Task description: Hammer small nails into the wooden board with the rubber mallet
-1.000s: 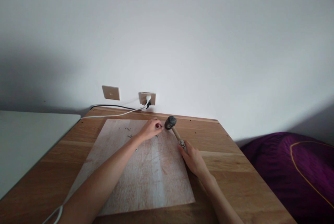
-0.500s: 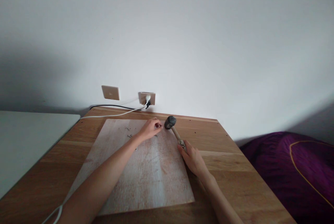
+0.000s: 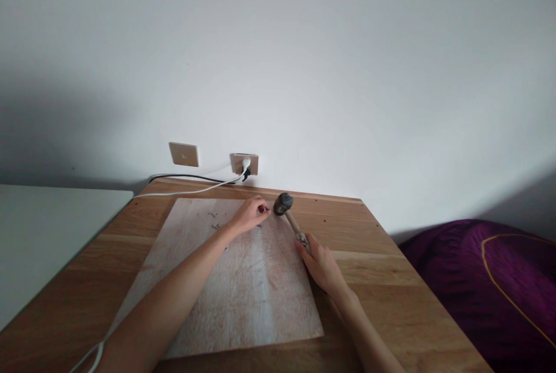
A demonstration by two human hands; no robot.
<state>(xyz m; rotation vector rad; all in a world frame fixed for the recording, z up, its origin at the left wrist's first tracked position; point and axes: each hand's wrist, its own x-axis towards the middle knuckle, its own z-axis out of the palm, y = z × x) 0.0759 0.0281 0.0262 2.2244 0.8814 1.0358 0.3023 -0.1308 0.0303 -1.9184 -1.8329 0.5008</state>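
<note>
My right hand point(image 3: 320, 263) is closed round the handle of a rubber mallet point(image 3: 283, 204) with a black head and a pale wooden shaft. The mallet's head is over the far right corner of a whitish, worn wooden board point(image 3: 252, 292). Just left of that head, my left hand point(image 3: 251, 214) is pinched above the board's far edge. Whatever sits between its fingertips is too small to make out. Several small grey nail-like pieces point(image 3: 216, 226) lie scattered on the board, beside and partly behind my left hand.
The board lies on a brown wooden tabletop point(image 3: 373, 303) against a white wall. A socket point(image 3: 244, 163) with plugs sits behind it, and a white cable point(image 3: 191, 192) runs along the back left. A white surface point(image 3: 52, 234) adjoins left; purple fabric point(image 3: 460, 269) bulges at right.
</note>
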